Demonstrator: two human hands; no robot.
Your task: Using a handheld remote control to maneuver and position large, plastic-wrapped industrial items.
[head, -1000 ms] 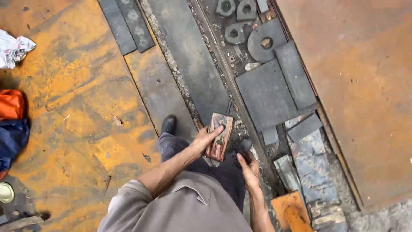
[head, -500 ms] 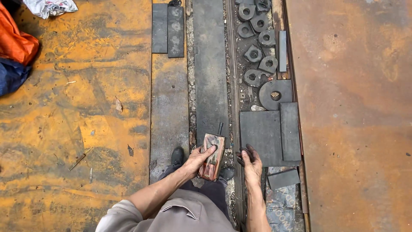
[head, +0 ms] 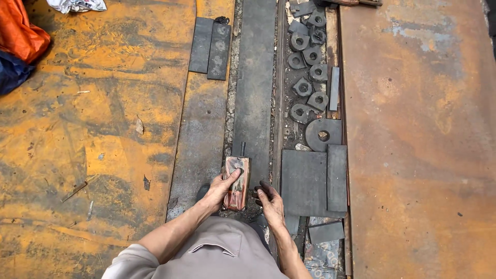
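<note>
Gripping one rusty rectangular block (head: 237, 183), the left hand (head: 221, 189) has fingers and thumb clamped round it, above the dark strip (head: 254, 88) on the floor. The right hand (head: 269, 202) hangs just beside it, fingers loosely apart, holding nothing. Two dark flat bars (head: 210, 46) lie side by side up the floor; one round disc (head: 322, 135) and two dark rectangular plates (head: 315, 181) lie right of the hands. Since the earlier frame, the block sits slightly more upright and the view has shifted.
</note>
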